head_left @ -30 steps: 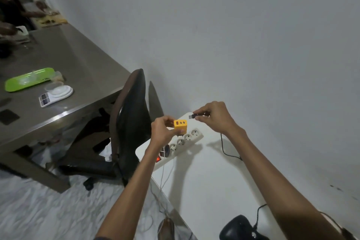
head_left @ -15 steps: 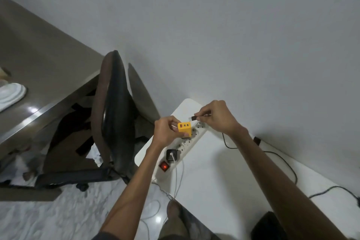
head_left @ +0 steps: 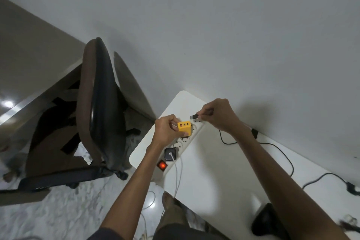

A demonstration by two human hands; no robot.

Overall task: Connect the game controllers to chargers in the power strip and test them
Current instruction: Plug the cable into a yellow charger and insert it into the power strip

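Yellow charger at the power strip, desk's far left corner; left hand fingers grip it, evidently steadying. Right hand pinches the USB plug just beside its ports, aligned for insertion.

The left hand gripped a yellow charger over the white power strip on the white table. The right hand pinched the USB plug of a black cable just beside the charger's ports. A black adapter sat plugged in near the lit red switch.
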